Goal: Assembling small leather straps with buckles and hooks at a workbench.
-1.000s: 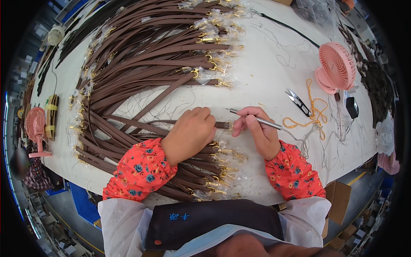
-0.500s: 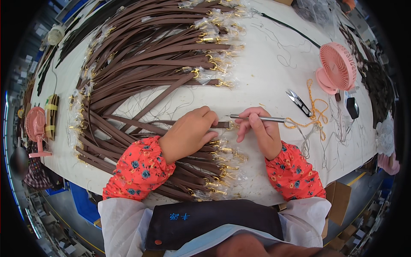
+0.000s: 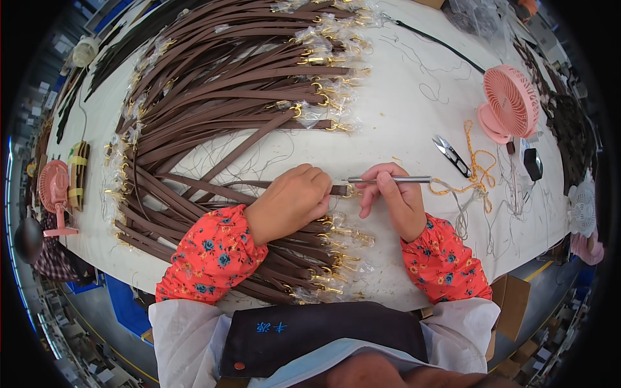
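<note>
My left hand (image 3: 290,202) is closed on a brown strap (image 3: 338,190), and a short length of the strap sticks out past the knuckles to a gold metal fitting (image 3: 351,191). Between thumb and fingers of my right hand (image 3: 396,199) lies a slim metal pen-shaped tool (image 3: 417,180). Its thin tip points left, just short of my left fingers; whether it touches anything there I cannot tell. From the tool's back end runs a twisted orange cord (image 3: 482,169). Under my left forearm and hand lie several more brown straps (image 3: 272,275) with gold hooks in clear plastic.
A large heap of brown straps (image 3: 226,98) covers the left and far part of the white table (image 3: 414,116). Thread snips (image 3: 453,157) lie beyond my right hand, near a pink fan (image 3: 511,100). Another pink fan (image 3: 54,187) stands at the left edge. Loose threads are scattered about.
My left hand has shifted slightly right along the strap, and its thumb and fingers have drawn together. The right hand and the tool have barely moved.
</note>
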`<action>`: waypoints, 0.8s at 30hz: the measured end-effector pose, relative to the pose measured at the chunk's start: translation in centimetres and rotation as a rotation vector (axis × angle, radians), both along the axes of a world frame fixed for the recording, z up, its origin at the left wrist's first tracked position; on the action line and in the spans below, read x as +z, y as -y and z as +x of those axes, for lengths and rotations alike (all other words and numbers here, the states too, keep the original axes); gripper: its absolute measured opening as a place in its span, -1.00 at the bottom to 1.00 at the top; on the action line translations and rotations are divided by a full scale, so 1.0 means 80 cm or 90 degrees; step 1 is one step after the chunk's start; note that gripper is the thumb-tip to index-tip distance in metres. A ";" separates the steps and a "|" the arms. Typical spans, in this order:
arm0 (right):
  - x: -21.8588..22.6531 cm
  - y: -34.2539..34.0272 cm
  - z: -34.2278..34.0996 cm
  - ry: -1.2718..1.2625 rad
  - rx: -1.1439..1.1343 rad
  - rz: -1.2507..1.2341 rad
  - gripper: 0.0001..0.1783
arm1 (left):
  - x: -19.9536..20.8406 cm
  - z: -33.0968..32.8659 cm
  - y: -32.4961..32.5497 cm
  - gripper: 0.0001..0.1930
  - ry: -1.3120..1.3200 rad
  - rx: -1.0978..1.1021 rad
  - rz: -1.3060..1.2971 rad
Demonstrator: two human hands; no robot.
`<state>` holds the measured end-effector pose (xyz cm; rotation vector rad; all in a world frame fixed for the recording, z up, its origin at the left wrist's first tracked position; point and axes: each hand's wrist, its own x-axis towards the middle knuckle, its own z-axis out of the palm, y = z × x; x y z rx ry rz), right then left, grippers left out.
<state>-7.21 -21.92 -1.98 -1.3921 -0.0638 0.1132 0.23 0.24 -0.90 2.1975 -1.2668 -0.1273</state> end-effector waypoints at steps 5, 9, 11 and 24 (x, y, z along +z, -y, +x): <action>0.006 0.005 -0.001 -0.045 0.038 -0.032 -0.63 | 0.001 0.003 -0.002 -0.86 -0.141 0.027 -0.021; 0.003 0.005 -0.002 -0.018 0.066 -0.043 -0.65 | 0.002 0.003 -0.001 -0.86 -0.135 0.034 -0.015; 0.003 0.004 -0.001 -0.027 0.068 -0.038 -0.65 | 0.003 0.004 -0.002 -0.86 -0.135 0.033 -0.010; -0.002 0.002 -0.001 -0.048 0.078 -0.022 -0.65 | 0.002 0.003 -0.001 -0.87 -0.141 0.045 -0.010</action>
